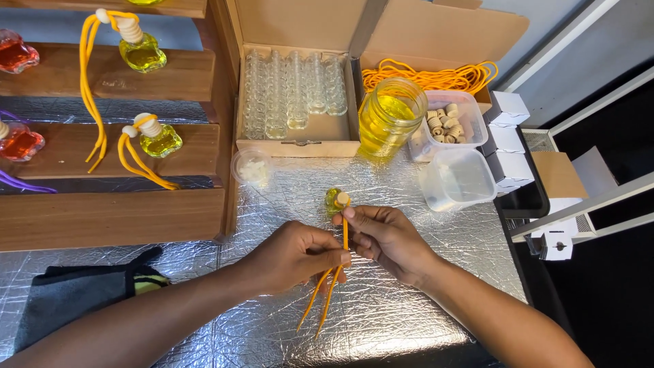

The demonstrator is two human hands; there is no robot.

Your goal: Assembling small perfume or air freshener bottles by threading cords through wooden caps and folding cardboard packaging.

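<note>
Both hands meet near the middle of the silver foil-covered tabletop [409,300]. The right hand [388,238] pinches a small bottle of yellow liquid [334,200] with a pale wooden cap, holding it just above the tabletop, its fingers closed about the top of the orange cord [334,272] that hangs from the cap. The left hand [296,255], just to the left and touching the same cord lower down, has thumb and forefinger closed narrowly on it, and the two loose ends trail down toward the near edge. Far of the hands stands an open cardboard box [300,136] holding rows of empty clear bottles, and to its right a glass jar of yellow liquid [388,119]. Beside the jar sits a clear tub of wooden caps [449,123], with a bundle of orange cord [429,75] behind it and an empty clear tub [460,178] nearer. A small round clear dish [252,167] rests left of the held bottle. On the left, wooden shelves [109,218] carry finished bottles: two yellow ones [143,54] with orange cords, and red ones [17,143] at the far left edge. A dark cloth [75,293] lies on the near left of the tabletop. Small white boxes [507,140] are stacked at the right edge.
</note>
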